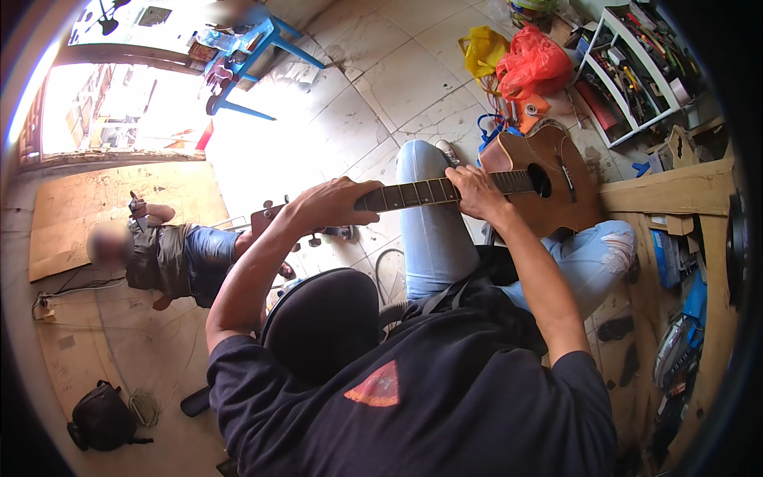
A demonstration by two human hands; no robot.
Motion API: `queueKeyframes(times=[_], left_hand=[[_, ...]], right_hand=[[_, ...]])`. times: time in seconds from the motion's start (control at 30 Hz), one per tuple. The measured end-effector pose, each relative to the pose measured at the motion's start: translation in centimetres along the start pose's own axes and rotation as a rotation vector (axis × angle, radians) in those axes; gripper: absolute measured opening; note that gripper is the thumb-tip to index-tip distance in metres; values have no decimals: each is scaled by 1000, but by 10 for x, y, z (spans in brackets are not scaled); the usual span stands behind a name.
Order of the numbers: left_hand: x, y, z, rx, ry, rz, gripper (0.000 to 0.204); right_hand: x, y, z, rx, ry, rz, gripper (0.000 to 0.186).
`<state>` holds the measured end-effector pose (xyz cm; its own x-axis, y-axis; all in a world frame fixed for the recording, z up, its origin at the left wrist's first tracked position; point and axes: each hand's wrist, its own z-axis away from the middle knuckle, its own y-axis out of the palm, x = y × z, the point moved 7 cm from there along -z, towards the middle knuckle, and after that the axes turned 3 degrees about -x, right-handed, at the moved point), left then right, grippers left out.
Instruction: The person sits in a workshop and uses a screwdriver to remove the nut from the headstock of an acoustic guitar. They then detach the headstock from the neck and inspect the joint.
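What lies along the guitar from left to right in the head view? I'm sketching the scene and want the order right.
Headstock → left hand wrapped around the neck → bare stretch of fretboard → right hand on the neck → sound hole → guitar body.

The single head camera is looking steeply down from above the person's shoulders, close over the guitar (524, 179) gripped by both hands, taking in tiled floor (397, 79) ahead.
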<state>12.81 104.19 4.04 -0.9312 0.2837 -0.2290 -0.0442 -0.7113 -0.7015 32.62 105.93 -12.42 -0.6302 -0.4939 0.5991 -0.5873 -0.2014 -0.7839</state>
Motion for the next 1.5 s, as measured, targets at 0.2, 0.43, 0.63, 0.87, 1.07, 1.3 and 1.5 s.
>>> queueKeyframes(times=[0.2,0.43,0.63,0.87,1.07,1.3,1.5], left_hand=[[3,13,3,-83,39,-68,68],[17,14,5,-63,53,70,70],[22,23,2,-90,49,-2,75],[24,28,1,-125,40,-39,75],[20,29,-2,-82,9,-7,73],[16,29,-5,-77,10,-46,73],[6,22,-4,-40,36,-31,72]], right_hand=[[6,4,9,13,49,65,20],[6,7,10,-34,28,64,16],[5,7,10,-31,27,67,15],[5,9,8,-22,21,76,15],[6,9,11,-44,12,77,16],[4,11,11,-40,6,73,15],[3,13,11,-47,14,64,14]])
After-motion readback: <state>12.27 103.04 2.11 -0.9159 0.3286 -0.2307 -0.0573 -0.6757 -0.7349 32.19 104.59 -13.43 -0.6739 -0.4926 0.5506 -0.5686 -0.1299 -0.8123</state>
